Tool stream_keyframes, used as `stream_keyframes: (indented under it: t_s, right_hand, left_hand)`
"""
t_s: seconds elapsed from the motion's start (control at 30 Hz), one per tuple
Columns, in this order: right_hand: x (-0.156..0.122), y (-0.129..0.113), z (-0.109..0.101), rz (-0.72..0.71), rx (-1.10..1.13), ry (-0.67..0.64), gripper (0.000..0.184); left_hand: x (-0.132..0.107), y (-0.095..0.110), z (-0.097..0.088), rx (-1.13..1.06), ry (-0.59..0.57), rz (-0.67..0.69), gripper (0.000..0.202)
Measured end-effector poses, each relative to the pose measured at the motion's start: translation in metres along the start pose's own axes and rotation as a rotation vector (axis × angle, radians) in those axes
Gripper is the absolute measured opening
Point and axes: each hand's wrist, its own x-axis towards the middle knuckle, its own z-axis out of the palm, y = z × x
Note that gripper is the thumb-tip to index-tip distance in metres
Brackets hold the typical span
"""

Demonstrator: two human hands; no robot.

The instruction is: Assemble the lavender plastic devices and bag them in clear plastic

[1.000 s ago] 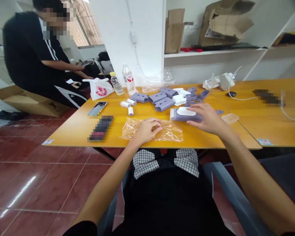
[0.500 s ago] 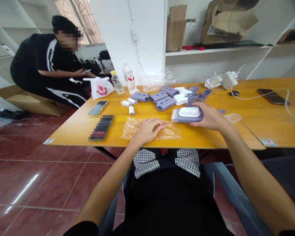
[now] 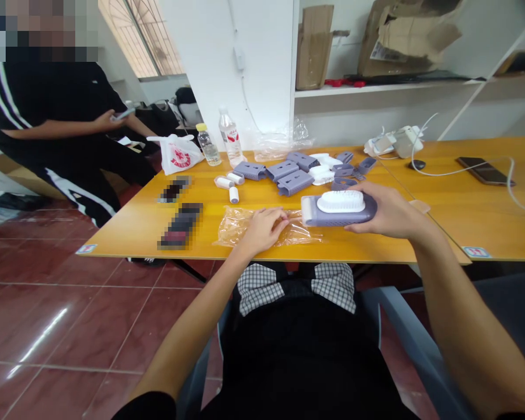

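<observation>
- As the head camera looks down, the right hand [image 3: 376, 211] is clamped on the right end of a long, purple-grey plastic case [image 3: 332, 220], with a white, oval, bristly brush [image 3: 342, 201] on top.
- The case is in front of the person, right of the middle; I can't tell if it touches the wooden table [image 3: 350, 245].
- It looks light and stiff, a bit smooth, and not easy to break. The long sides seem a good place to hold, away from the bristles.
- The left hand [image 3: 266, 231] lies, fingers curled, on a clear, crinkly plastic bag [image 3: 231, 224]; I can't tell if it pinches it. The hands are apart.
- The bag looks very light, floppy and slippery, and sits close to the case's left end, a bit in the way.
- Just behind are purple-grey plastic shells [image 3: 294, 182] and white oval pieces [image 3: 321, 174], crowding the far side.
- Small white rollers [image 3: 233, 195] lie farther left.
</observation>
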Motion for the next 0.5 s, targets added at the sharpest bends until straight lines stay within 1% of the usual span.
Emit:
stream_keyframes:
  t_s: [0.1, 0.17, 0.37, 0.5]
  right_hand:
    - [-0.001, 0.004, 0.001, 0.038, 0.018, -0.098, 0.066]
    - [-0.001, 0.009, 0.003, 0.077, 0.015, -0.138, 0.067]
    - [-0.003, 0.029, 0.006, 0.125, 0.058, -0.194, 0.067]
    - [-0.004, 0.036, 0.005, 0.118, 0.089, -0.172, 0.068]
  left_hand:
    - [-0.001, 0.001, -0.001, -0.027, 0.041, 0.005, 0.012]
    - [-0.001, 0.003, -0.002, -0.043, 0.062, 0.016, 0.012]
    - [-0.001, 0.002, -0.002, -0.07, 0.101, 0.032, 0.011]
    - [-0.001, 0.001, -0.001, -0.102, 0.08, 0.037, 0.01]
